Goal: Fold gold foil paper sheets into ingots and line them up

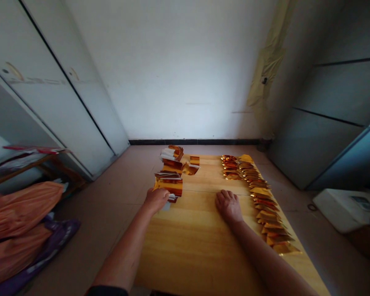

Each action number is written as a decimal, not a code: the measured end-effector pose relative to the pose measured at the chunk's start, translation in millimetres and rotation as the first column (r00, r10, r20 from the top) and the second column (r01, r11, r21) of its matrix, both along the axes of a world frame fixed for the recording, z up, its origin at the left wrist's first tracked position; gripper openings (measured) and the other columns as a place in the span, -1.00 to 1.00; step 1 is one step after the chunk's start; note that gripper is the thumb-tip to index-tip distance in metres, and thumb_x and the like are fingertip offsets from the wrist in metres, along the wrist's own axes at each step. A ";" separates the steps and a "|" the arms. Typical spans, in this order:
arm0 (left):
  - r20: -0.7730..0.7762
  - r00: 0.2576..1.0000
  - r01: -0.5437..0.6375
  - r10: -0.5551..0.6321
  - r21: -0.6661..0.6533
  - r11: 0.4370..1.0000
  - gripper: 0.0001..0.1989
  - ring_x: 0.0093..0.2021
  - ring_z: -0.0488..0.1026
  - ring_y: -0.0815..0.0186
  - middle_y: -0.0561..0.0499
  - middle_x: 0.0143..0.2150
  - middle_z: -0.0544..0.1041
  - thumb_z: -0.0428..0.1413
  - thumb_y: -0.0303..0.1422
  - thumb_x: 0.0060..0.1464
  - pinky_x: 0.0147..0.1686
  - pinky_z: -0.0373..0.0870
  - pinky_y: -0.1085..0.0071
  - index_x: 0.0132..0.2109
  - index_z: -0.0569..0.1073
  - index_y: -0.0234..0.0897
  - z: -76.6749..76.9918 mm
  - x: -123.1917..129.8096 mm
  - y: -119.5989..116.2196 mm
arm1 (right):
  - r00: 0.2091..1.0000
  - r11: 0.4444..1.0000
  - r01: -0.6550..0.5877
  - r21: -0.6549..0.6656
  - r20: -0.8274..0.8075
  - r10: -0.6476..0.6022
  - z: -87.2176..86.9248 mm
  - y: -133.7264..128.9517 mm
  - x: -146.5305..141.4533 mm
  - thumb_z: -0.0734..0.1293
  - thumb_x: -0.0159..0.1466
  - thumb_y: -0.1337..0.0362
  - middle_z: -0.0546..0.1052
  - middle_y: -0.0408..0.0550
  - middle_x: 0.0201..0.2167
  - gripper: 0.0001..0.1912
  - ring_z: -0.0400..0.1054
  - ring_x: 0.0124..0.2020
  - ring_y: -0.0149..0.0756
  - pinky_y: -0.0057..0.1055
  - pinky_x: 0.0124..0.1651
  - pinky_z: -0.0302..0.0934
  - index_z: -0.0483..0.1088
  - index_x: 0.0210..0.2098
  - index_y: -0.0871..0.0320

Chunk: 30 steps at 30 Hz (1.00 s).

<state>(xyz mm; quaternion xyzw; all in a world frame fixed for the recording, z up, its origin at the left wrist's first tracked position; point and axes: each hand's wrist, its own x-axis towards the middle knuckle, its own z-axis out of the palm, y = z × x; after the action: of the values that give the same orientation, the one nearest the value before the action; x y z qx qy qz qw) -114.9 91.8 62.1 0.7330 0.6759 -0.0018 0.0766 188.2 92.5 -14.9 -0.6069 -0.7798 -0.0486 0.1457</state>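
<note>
My left hand (157, 200) is at the table's left edge, its fingers closed on the near end of a stack of gold foil paper (173, 187). Pale paper edges (172, 197) stick out beside the fingers. Behind it lie more gold foil sheets (172, 165) and a bundle with white backs (169, 153). A curled loose sheet (190, 169) and a small flat piece (194, 160) rest to their right. My right hand (228, 204) lies palm down on the wooden table (188, 246), fingers slightly bent, with nothing visible in it.
Folded gold foil pieces (267, 205) overlap in a long row down the table's right edge, with a shorter row (230, 167) at the back. Orange bags (21, 218) lie at left, near a cabinet (64, 82). A white box (345, 209) stands on the floor at right.
</note>
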 end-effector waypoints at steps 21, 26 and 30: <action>0.823 0.560 -0.332 -0.095 0.328 0.885 -0.72 -0.38 0.36 0.37 0.08 -0.40 0.46 -0.02 -0.17 0.07 -0.38 0.27 0.51 -0.23 0.40 -0.28 24.7 28.5 -8.4 | 0.983 0.998 -0.054 -0.042 -0.178 0.046 2.2 1.7 2.1 0.14 0.30 0.25 0.46 0.05 -0.11 -0.75 0.21 -0.05 -0.19 -0.28 0.01 0.00 0.42 -0.19 0.14; 0.997 0.055 0.042 0.055 -0.058 0.997 -0.69 -0.50 0.25 0.46 0.13 -0.50 0.35 0.14 -0.14 -0.14 -0.46 0.20 0.54 -0.34 0.34 -0.29 29.1 59.3 -10.8 | 0.570 0.978 -0.177 -0.109 -0.821 0.012 20.3 2.4 2.0 0.03 0.30 -0.08 0.44 0.11 0.00 -0.46 0.30 0.00 -0.17 -0.28 -0.03 0.17 0.34 0.01 0.15; 0.968 -0.017 0.250 0.251 -0.239 0.938 -0.64 -0.46 0.30 0.43 0.07 -0.43 0.40 0.23 -0.17 -0.23 -0.43 0.21 0.52 -0.32 0.36 -0.31 8.5 78.9 -9.0 | 0.215 0.898 -0.401 -0.181 -0.971 -0.100 44.7 -9.0 -6.4 -0.07 0.23 -0.29 0.44 0.12 0.02 -0.22 0.35 -0.03 -0.16 -0.29 -0.10 0.24 0.17 0.17 0.13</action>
<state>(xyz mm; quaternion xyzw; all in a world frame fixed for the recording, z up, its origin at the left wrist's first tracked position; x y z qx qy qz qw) -36.0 82.8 70.5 0.4853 0.4040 0.4026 0.6627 181.7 83.5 29.7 -0.4385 -0.5673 0.5113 0.4738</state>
